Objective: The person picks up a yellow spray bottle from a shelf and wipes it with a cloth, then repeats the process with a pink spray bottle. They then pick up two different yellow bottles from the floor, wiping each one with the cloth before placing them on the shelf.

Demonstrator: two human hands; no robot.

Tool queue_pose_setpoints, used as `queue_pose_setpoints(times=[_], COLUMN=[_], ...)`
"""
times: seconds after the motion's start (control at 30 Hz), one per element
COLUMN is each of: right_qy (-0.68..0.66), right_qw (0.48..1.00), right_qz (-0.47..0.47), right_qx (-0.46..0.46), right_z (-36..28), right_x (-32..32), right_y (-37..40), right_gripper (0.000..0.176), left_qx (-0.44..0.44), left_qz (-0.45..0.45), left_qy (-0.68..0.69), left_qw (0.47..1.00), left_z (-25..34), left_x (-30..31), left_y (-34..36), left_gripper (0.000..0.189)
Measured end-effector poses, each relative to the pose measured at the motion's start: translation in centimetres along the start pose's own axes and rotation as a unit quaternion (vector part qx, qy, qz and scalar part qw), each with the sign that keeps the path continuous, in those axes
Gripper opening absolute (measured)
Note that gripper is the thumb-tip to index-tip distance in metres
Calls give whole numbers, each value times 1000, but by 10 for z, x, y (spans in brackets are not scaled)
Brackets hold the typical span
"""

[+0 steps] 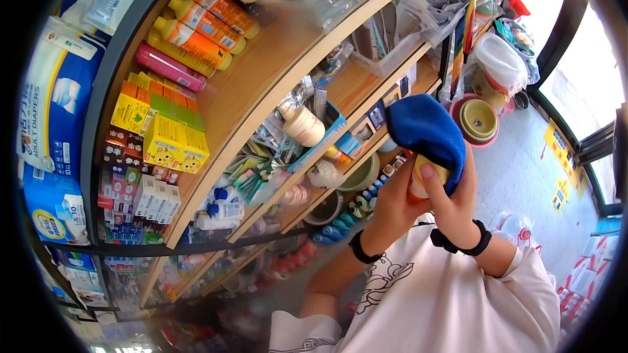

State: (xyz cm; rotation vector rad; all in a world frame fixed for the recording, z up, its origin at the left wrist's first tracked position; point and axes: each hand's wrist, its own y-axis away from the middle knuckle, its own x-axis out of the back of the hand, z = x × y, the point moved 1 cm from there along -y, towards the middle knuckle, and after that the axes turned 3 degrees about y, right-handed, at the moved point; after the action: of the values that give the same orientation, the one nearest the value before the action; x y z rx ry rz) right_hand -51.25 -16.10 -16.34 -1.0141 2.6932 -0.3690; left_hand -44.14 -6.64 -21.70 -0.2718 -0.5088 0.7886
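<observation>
In front of my chest, my left hand (394, 204) is wrapped round a bottle (418, 186) with yellow and orange-red parts, only partly visible between my fingers. A blue cloth (425, 127) drapes over its far end. My right hand (454, 201) is closed on the cloth, its thumb lying across the yellow part of the bottle. Much of the bottle is hidden by the cloth and both hands. Both wrists wear black bands.
Wooden shelves (275, 82) run along my left. They carry orange bottles (208, 25), small yellow boxes (175, 142) and a cream pump bottle (303, 125). Adult diaper packs (57, 101) stand at the far left. Stacked basins (479, 119) sit on the floor ahead.
</observation>
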Motion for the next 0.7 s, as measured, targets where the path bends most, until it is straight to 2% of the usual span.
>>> queue_pose_setpoints(times=[0.03, 0.17, 0.2, 0.23, 0.27, 0.37, 0.43, 0.53, 0.6, 0.67, 0.7], right_qy=[5, -71, -199, -322, -364, -291, -217, -177, -158, -106, -106], right_qw=[999, 994, 975, 928, 900, 923, 939, 945, 952, 970, 970], right_qz=[-31, -74, -70, -64, -84, -136, -218, -251, -245, -184, -183], right_qx=[-28, 37, -70, -175, -226, -211, -155, -116, -90, -118, -118], right_z=[4, -3, -4, -6, -7, 12, 10, 14, 13, 13, 11], right_x=[4, 9, 12, 15, 19, 27, 25, 23, 23, 25, 23], right_y=[1, -2, -9, -15, -23, -32, -40, -43, -45, -42, -40], right_gripper=[54, 55, 54, 54, 47, 45, 42, 40, 37, 35, 35], left_qx=[11, 28, 44, 60, 61, 82, 107, 61, 49, 59, 60], left_qz=[2, 13, 11, 9, 9, -14, -26, -38, -25, -17, -17], left_qy=[10, 8, 23, 39, 40, 97, 160, 89, 94, 32, 33], left_qw=[1000, 1000, 999, 997, 997, 992, 981, 993, 994, 998, 998], left_z=[0, -3, -5, -5, -4, 2, 6, 11, 12, 14, 15], left_x=[1, 5, 5, 5, 5, 4, 2, 0, -5, -8, -12], left_y=[0, -1, 0, 0, 1, 1, 1, -2, -6, -6, -7], left_gripper=[81, 83, 81, 80, 80, 73, 59, 57, 55, 58, 58])
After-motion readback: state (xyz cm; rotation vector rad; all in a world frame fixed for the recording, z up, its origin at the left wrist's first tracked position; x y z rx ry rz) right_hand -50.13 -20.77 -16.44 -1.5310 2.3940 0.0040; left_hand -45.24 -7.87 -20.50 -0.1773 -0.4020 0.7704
